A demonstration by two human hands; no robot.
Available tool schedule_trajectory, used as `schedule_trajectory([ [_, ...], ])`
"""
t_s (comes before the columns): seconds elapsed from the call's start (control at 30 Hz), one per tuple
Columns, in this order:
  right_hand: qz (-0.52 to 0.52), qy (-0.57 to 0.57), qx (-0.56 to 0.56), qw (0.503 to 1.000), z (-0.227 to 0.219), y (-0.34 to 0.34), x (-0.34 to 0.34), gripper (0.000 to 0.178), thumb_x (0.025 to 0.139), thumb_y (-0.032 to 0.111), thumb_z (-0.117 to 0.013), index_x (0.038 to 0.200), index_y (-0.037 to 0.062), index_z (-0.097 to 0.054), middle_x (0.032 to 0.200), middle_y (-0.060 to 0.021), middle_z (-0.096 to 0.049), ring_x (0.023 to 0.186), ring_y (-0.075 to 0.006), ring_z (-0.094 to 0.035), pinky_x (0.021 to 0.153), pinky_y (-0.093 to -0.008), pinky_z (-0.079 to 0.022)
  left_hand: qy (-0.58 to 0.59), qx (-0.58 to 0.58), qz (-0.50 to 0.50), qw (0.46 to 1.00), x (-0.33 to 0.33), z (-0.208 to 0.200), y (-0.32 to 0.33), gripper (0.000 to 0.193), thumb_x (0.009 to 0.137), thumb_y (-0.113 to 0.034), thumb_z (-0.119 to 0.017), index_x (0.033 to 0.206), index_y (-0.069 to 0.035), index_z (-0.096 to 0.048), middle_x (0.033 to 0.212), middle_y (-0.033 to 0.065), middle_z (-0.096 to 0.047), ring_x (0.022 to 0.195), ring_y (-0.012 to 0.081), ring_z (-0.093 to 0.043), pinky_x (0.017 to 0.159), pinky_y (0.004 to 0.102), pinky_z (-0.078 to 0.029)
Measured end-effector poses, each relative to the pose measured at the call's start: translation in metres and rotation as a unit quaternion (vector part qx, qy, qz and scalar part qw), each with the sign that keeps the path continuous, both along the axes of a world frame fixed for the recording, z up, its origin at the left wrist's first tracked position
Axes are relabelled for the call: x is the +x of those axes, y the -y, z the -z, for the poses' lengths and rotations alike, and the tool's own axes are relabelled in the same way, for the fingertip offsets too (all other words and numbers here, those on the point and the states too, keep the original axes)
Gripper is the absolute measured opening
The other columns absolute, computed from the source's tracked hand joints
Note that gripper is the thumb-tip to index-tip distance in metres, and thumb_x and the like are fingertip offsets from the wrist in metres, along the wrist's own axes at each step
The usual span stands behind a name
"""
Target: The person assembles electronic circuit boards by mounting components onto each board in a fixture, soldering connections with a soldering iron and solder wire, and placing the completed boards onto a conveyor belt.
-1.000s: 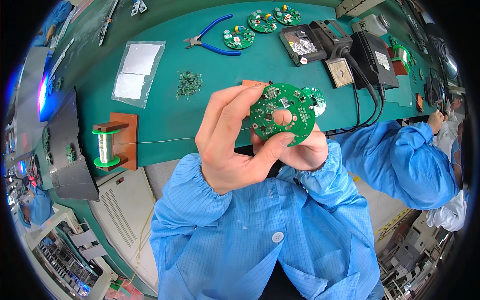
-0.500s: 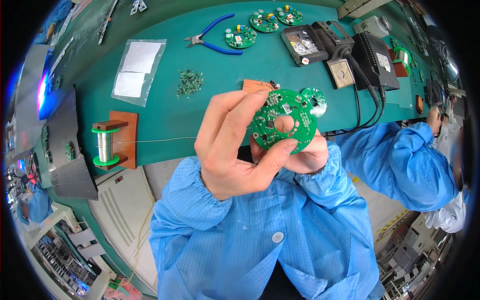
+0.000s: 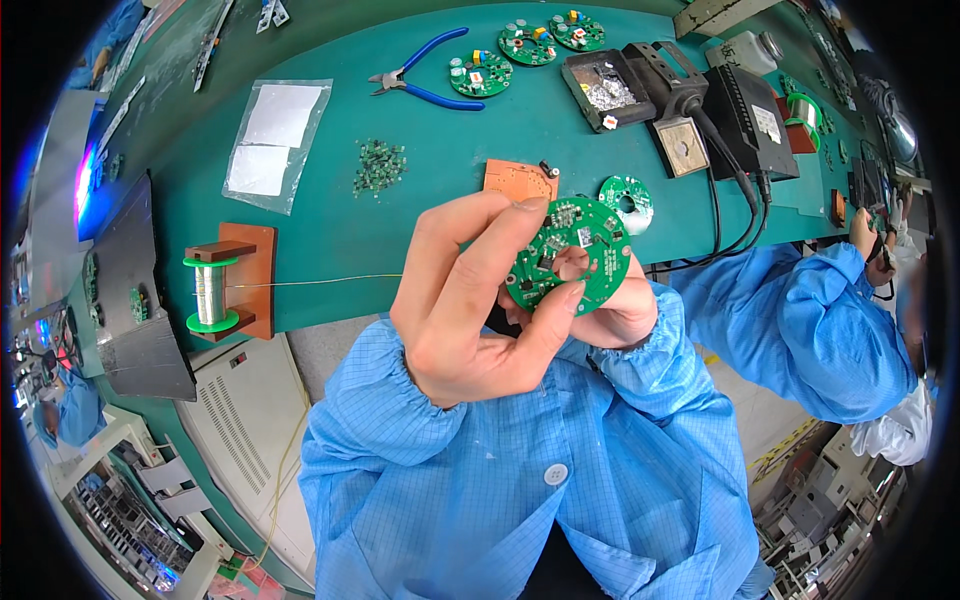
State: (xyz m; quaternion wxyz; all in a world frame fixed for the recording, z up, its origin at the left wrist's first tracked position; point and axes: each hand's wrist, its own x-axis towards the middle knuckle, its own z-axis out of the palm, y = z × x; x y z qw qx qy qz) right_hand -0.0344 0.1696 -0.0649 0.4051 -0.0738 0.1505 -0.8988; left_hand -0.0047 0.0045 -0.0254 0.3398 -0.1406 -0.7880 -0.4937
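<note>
Both hands, left hand [image 3: 470, 300] and right hand [image 3: 615, 310], pinch a round green circuit board [image 3: 568, 255] just below the orange pad [image 3: 520, 181] on the table [image 3: 440, 230].

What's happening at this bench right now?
A person in a blue coat holds a round green circuit board up over the edge of a green workbench. The left hand pinches it between thumb and fingers, and the right hand supports it from behind. On the bench lie more round boards, blue-handled cutters, a spool of solder wire and a soldering station. Another person in blue works at the right.
</note>
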Motion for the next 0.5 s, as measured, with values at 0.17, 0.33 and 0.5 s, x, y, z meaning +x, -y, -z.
schedule_trajectory([
  [0.17, 0.041, -0.06, -0.031, 0.997, -0.003, 0.004, -0.001, 0.033, 0.089, 0.0, -0.062, 0.121, -0.0036, -0.057, 0.117, -0.0138, -0.065, 0.11, -0.0236, -0.062, 0.097, -0.0382, -0.049, -0.037, 0.016, -0.009, 0.999, -0.003, 0.0, -0.003, 0.05, 0.063, -0.001, -0.079, 0.111, 0.006, -0.066, 0.103, 0.0189, -0.062, 0.083, 0.0269, -0.064, 0.066, 0.0336, -0.055],
  [0.33, 0.048, -0.048, -0.013, 0.998, -0.011, 0.006, -0.002, 0.039, 0.089, 0.001, -0.062, 0.126, -0.0039, -0.054, 0.12, -0.0138, -0.063, 0.11, -0.0229, -0.062, 0.098, -0.0376, -0.048, -0.023, 0.016, -0.001, 1.0, -0.003, 0.0, 0.0, 0.049, 0.065, -0.002, -0.08, 0.111, 0.007, -0.065, 0.105, 0.0197, -0.061, 0.084, 0.0273, -0.064, 0.068, 0.0335, -0.055],
  [0.5, 0.048, -0.05, -0.037, 0.997, -0.015, 0.005, -0.001, 0.046, 0.089, 0.002, -0.061, 0.133, -0.0035, -0.047, 0.123, -0.0132, -0.062, 0.113, -0.0227, -0.06, 0.1, -0.0379, -0.046, 0.003, 0.011, -0.002, 1.0, 0.0, -0.001, 0.0, 0.05, 0.066, -0.005, -0.08, 0.112, 0.006, -0.065, 0.106, 0.0202, -0.061, 0.086, 0.028, -0.065, 0.069, 0.0343, -0.056],
])
